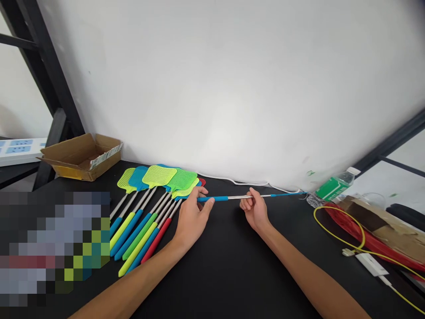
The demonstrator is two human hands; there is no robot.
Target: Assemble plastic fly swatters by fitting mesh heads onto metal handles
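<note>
A blue fly swatter [217,199] with a metal telescopic shaft lies level across both my hands, its head seen edge-on at the right. My left hand [193,215] is closed around its blue handle. Further along, my right hand [255,208] pinches the metal shaft between thumb and fingers. To the left of my left hand, several fly swatters [159,176] lie fanned on the black table, with yellow-green, blue, green and red handles and perforated heads toward the wall. My left hand covers part of the nearest ones.
An open cardboard box [83,157] and a white power strip [23,150] stand at the left. On the right are a plastic bottle [335,186], a yellow cable [363,230] with a white adapter [372,264], and red packaging [348,226]. A white cable [235,182] runs along the wall.
</note>
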